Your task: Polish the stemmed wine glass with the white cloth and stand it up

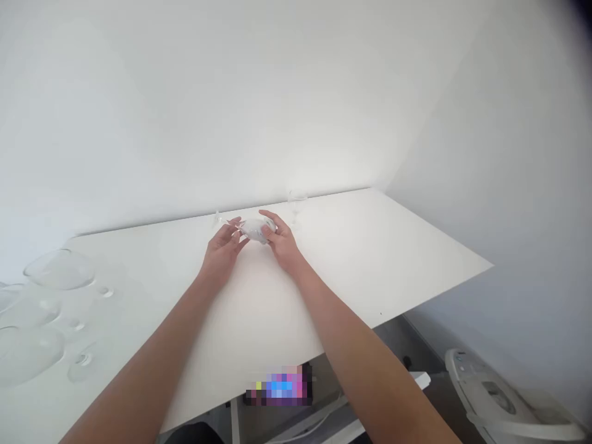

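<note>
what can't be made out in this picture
Head view:
- clear glass piece: its shape; small, and partly covered by fingers of the left hand and right hand.
- lying glasses on the table: count; cut off by the left edge.
- white device: cut off by the bottom edge.
- patch below: pixelated.

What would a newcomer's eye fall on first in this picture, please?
Most likely the two bare hands meeting near the far edge of the white table: the left hand and the right hand hold a clear glass between them. Next comes the cluster of clear glasses at the table's left end, then a faint upright glass just beyond the right hand, by the wall.
</note>
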Tool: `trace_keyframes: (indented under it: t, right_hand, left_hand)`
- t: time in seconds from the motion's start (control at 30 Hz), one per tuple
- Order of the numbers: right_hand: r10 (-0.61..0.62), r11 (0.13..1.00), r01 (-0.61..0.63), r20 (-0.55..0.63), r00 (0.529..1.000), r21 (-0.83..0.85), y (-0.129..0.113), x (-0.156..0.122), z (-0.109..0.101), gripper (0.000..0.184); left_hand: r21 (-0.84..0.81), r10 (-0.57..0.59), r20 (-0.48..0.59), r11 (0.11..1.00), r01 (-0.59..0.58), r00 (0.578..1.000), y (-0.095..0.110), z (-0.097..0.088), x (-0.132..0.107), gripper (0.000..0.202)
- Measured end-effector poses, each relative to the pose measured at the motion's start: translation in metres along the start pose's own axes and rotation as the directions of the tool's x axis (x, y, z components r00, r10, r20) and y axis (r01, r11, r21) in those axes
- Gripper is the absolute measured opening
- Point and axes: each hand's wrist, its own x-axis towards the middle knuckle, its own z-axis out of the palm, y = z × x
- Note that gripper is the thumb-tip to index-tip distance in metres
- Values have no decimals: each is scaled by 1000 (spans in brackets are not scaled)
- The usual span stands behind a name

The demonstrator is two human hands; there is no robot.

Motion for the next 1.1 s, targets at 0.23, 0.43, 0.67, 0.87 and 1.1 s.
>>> trace_keyframes:
  t: [0.23,0.43,0.67,0.87,1.1]
  right_hand:
    - [86,995,-74,181,980,-70,-7,-9,8,56]
    - [118,990,-119,24,993,76,-5,-4,0,59]
    - [2,994,11,118,993,-112,-6,-8,9,52]
    - [29,987,1,-181,983,161,-8,0,-4,63]
    - [-78,995,70,-120,990,-71,-11,-5,-4,44]
  left_hand:
    - [41,-50,-131,998,56,990,-3,-5,-1,55]
    - [71,13,69,997,-18,998,-1,-2,-3,62]
    - [116,-23,-98,993,34,995,-6,-4,-2,59]
    - [-48,-77,41,996,79,996,2,-3,-1,55]
    - [-86,-489,253,848,523,835,18,-7,-5,48]
